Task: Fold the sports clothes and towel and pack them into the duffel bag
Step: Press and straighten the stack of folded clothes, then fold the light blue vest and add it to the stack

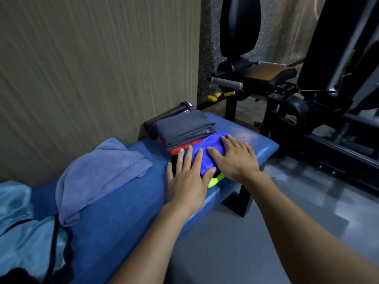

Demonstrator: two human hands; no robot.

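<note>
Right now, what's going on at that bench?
A person is flattening a folded bright blue garment on the blue bench, left hand and right hand both pressing it with straight fingers. Just behind it lies a folded grey garment stacked on an orange one. A purple-blue towel lies unfolded to the left. No duffel bag can be clearly made out, so nothing looks packed yet.

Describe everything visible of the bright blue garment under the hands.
The bright blue garment looks like smooth, slightly shiny synthetic fabric, folded into a compact oblong. It lies on the blue bench, beside the grey folded clothes, over an orange layer and a neon-yellow piece. The left hand and right hand press flat on it.
</note>
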